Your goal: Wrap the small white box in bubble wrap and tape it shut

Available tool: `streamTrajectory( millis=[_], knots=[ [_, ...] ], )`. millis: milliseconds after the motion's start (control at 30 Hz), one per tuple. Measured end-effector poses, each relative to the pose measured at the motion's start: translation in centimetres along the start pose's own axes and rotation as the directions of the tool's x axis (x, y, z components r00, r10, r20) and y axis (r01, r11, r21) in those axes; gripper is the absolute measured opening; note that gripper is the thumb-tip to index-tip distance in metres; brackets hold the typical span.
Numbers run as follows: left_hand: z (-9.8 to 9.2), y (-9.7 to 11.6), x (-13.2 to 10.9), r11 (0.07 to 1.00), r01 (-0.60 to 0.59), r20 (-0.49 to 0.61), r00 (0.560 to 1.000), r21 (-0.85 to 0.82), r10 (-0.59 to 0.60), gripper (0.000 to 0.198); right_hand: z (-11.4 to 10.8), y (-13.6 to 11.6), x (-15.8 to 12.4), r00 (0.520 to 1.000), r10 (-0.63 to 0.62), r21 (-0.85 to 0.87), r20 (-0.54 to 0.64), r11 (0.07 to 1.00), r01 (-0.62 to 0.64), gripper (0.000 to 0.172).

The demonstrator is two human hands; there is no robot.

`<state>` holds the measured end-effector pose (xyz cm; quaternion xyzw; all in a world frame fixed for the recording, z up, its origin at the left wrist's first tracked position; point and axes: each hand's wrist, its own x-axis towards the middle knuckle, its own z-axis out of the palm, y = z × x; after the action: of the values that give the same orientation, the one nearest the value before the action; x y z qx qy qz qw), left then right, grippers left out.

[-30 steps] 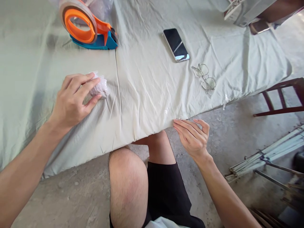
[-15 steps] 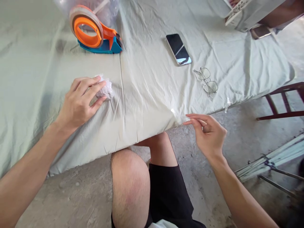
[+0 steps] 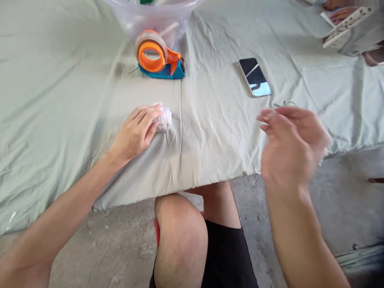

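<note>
A small wrapped bundle, covered in crinkled whitish plastic, sits on the desk, a little back from its front edge. The left hand has hold of it from the left: the fingers curve over the top and the thumb lies low against the near side, so that hand is closed only as far as the bundle's width allows.

The right hand is well apart from the bundle, in the air to the right near the desk's front edge. Its thumb and fingers come close together at the tips, but blur hides how tightly they meet, and I cannot tell whether anything is pinched there. Just behind it a pair of glasses shows in part, the rest covered by the hand. A phone lies near the glasses, screen up.

Behind the bundle stands a tape dispenser, orange and blue, carrying a roll of tape. Close behind that is a see-through plastic tub, cut off by the top of the view. A pale green, wrinkled cloth covers the desk. Below are the person's bare knee, black shorts and a grey floor.
</note>
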<state>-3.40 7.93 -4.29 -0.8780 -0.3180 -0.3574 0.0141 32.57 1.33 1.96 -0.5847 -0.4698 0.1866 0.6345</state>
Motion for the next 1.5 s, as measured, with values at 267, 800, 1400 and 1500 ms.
streamTrajectory(
  millis=[267, 800, 1400, 1500],
  knots=[
    [0.5, 0.8, -0.2, 0.999, 0.054, -0.059, 0.997, 0.002, -0.054, 0.029, 15.8, -0.2, 0.8, 0.799, -0.275, -0.057, 0.534, 0.932, 0.359, 0.019],
    [0.5, 1.1, -0.1, 0.999, 0.041, -0.062, 0.997, 0.035, -0.039, 0.030, 19.0, -1.4, 5.1, 0.468, -0.177, -0.118, 0.866, 0.837, 0.534, 0.020],
    [0.6, 1.1, -0.2, 0.992, 0.125, 0.005, 0.992, -0.014, -0.125, 0.030, 20.2, -2.3, 8.9, 0.621, -0.198, -0.076, 0.759, 0.919, 0.386, 0.020],
    [0.6, 1.1, -0.2, 0.996, 0.089, -0.019, 0.996, 0.003, -0.089, 0.032, 21.0, -2.2, 8.5, 0.555, -0.181, -0.064, 0.812, 0.918, 0.392, 0.015]
  ],
)
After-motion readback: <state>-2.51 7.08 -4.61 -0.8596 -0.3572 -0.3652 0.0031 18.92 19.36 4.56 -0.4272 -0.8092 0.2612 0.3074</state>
